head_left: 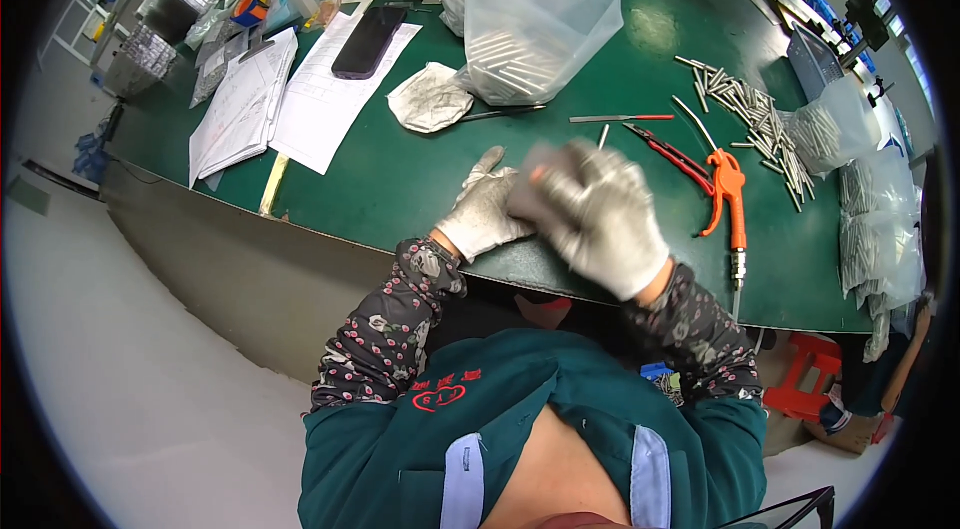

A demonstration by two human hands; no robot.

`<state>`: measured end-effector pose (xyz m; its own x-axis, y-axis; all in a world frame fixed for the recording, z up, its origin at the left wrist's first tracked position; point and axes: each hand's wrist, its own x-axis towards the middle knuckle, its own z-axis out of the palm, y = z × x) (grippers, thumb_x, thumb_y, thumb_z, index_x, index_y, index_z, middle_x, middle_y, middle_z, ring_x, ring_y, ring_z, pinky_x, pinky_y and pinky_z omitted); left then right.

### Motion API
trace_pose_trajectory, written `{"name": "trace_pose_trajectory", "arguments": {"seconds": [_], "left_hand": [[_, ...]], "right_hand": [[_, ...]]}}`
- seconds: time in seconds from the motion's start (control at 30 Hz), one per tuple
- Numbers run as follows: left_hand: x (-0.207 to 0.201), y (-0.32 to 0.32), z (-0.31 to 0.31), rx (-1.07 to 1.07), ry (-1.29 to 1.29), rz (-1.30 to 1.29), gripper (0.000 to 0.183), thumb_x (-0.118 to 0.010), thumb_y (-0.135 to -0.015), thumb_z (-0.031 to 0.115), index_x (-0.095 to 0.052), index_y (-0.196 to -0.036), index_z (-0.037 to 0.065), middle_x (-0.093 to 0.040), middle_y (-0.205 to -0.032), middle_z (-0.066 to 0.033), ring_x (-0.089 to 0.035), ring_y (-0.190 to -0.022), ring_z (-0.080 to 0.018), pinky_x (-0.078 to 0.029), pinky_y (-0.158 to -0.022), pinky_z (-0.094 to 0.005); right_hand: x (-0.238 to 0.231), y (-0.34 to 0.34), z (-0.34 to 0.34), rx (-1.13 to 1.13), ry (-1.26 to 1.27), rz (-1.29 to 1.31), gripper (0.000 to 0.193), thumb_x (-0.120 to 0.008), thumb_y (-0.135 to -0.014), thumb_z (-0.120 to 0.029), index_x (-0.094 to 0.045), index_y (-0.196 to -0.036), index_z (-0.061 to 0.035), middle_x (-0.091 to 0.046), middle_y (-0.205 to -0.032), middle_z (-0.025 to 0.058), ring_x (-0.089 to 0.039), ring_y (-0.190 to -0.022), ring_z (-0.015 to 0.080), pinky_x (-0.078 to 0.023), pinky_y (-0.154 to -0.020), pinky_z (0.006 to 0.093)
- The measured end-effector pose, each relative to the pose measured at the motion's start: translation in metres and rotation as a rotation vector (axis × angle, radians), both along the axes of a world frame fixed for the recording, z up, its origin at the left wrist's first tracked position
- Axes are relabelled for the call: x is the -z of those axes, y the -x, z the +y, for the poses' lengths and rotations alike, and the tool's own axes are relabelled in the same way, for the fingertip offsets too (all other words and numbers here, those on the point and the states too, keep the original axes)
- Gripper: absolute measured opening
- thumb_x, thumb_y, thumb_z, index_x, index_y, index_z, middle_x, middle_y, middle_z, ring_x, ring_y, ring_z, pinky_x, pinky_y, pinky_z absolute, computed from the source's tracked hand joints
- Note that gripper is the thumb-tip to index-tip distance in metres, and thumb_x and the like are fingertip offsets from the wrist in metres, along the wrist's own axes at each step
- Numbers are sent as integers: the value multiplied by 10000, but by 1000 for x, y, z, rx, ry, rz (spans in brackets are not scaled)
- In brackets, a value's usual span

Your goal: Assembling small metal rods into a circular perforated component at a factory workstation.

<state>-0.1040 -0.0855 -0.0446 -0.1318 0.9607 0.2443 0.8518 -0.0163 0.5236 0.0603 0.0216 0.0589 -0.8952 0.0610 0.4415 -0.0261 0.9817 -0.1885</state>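
Observation:
Both my hands wear whitish work gloves with grey smudges and meet over the front edge of the green table (390,199). My right hand (610,224), smeared by motion, is closed on a blurred grey-brown flat pad (538,191). Just left of it, my left hand (485,211) has its thumb stretched up and away; its fingertips are hidden at the pad, so its grip cannot be told. Beyond my right hand lies one short metal pin (603,136). A thin file with a red handle (640,118) and red-handled pliers (675,161) lie close by.
An orange air blow gun (727,194) with a hose lies right of my hands. Loose metal pins (765,129) spread behind it. Clear bags of pins (515,59) stand at the back, others (870,219) at the right edge. A crumpled white cloth (430,99), phone (370,42) and papers (310,119) lie left.

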Motion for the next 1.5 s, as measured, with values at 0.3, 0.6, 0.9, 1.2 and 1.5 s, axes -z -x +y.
{"name": "trace_pose_trajectory", "arguments": {"seconds": [0.3, 0.6, 0.9, 1.2, 1.5], "left_hand": [[-29, -8, -2, -79, 149, -171, 486, -786, -590, 294, -593, -992, 102, -598, -928, -59, -407, -1162, -306, -136, -1088, -439], [-32, -9, -2, -85, 120, -119, 477, -772, -596, 306, -597, -996, 114, -603, -938, -58, -477, -1100, -263, -140, -1088, -445], [-21, -10, 2, -43, 17, -65, 239, -718, -634, 284, -621, -804, 148, -606, -797, -48, -578, -900, -194, -185, -1080, -443], [-9, -6, 2, -64, -7, -14, 375, -731, -624, 318, -615, -919, 116, -608, -880, -77, -560, -977, -215, -198, -1080, -428], [-41, -6, 3, 35, 319, 19, 393, -629, -726, 332, -576, -1061, 132, -602, -1025, -80, -503, -1081, -228, -149, -1093, -444]], "right_hand": [[31, -36, 35, 521, 12, -69, 454, -704, -610, -257, -620, -1041, -144, -504, -1164, 179, -492, -1052, 327, -392, -860, 438], [3, 1, 2, 101, 109, 134, 158, -637, -641, -129, -627, -798, -117, -592, -884, 36, -536, -925, 250, -403, -810, 389], [6, 38, -4, -21, -280, -145, 121, -580, -668, -183, -644, -750, -119, -602, -771, 35, -546, -838, 194, -393, -665, 323], [9, 37, -14, 91, -620, -217, 118, -526, -709, -207, -592, -764, -126, -561, -781, 26, -531, -825, 186, -377, -678, 315], [7, 37, -3, 13, -521, -141, 104, -539, -694, -192, -597, -763, -139, -563, -803, 15, -530, -838, 179, -391, -695, 309]]}}
